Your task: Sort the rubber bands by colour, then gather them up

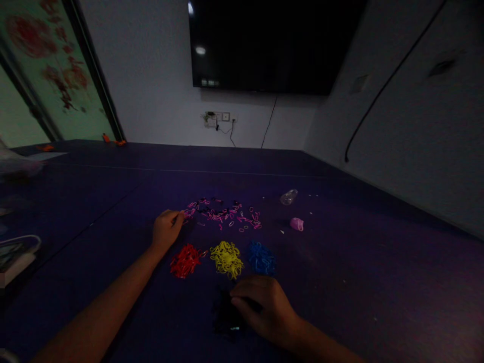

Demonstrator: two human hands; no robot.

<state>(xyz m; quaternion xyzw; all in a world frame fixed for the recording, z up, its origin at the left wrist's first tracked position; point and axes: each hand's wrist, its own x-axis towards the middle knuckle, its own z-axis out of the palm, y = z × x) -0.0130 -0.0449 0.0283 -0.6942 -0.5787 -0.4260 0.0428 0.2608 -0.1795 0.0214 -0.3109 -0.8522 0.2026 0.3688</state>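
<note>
My left hand (167, 232) rests on the dark purple surface with its fingers curled together. Its fingertips touch the left end of a loose scatter of pink and black rubber bands (217, 216); whatever lies between them is too small to make out. Over a pile of black rubber bands (229, 320) is my right hand (268, 310), thumb and fingertips brought together at the pile's upper edge. Dimness hides what that pinch holds. Between the hands lie separate piles of red rubber bands (185, 261), yellow rubber bands (227, 259) and blue rubber bands (261, 258).
Right of the scatter lie a crumpled clear plastic piece (289, 197) and a small pink object (297, 224). A white-edged device with a cable (18, 262) sits at the left edge. A wall with a large television (276, 45) stands behind the purple surface (359, 242).
</note>
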